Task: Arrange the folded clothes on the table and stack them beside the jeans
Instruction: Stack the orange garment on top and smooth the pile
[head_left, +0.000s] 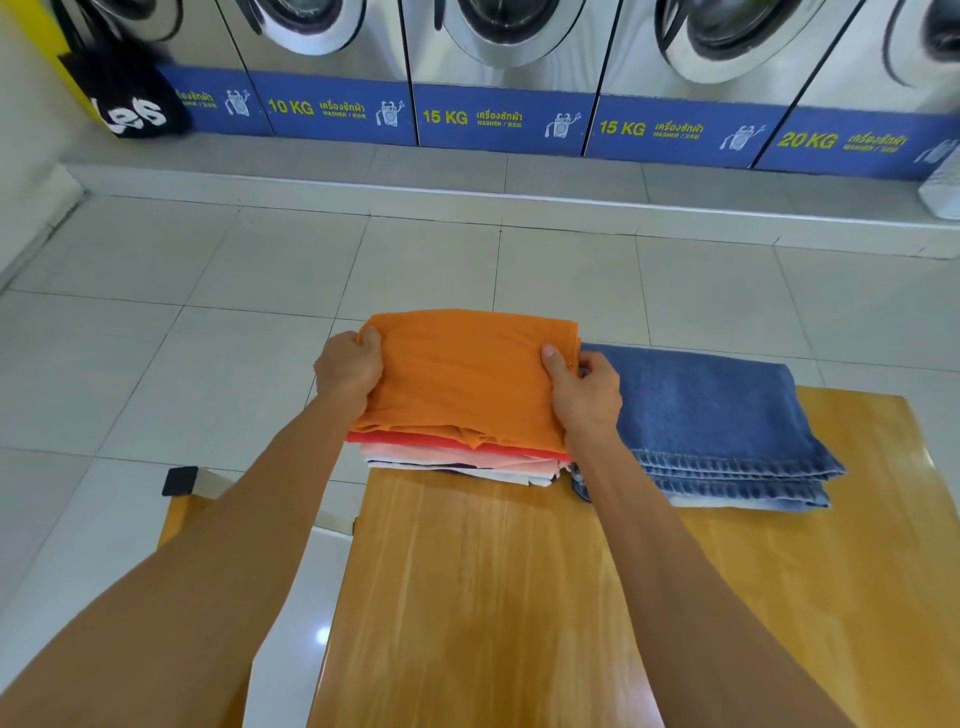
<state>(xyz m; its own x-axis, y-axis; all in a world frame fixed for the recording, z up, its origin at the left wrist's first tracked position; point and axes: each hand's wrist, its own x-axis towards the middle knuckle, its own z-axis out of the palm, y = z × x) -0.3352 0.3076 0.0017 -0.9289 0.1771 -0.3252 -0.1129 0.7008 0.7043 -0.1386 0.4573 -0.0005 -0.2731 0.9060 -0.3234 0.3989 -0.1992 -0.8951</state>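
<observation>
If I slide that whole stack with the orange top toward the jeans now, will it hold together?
Probably not as one block. The folded orange cotton shirt is soft and already sags at its near edge. The thinner layers beneath show uneven edges, so they may shear. The left hand and right hand grip both sides, which should help.

Both hands gripping orange shirt (462, 374), jeans (711, 415) beside

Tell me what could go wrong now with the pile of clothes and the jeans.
The pile of clothes sits at the far left corner of the table, so it may slide off the edge. The right hand grips the orange shirt right beside the jeans and could drag them. The left hand grips only the top, so lower layers may shift.
</observation>
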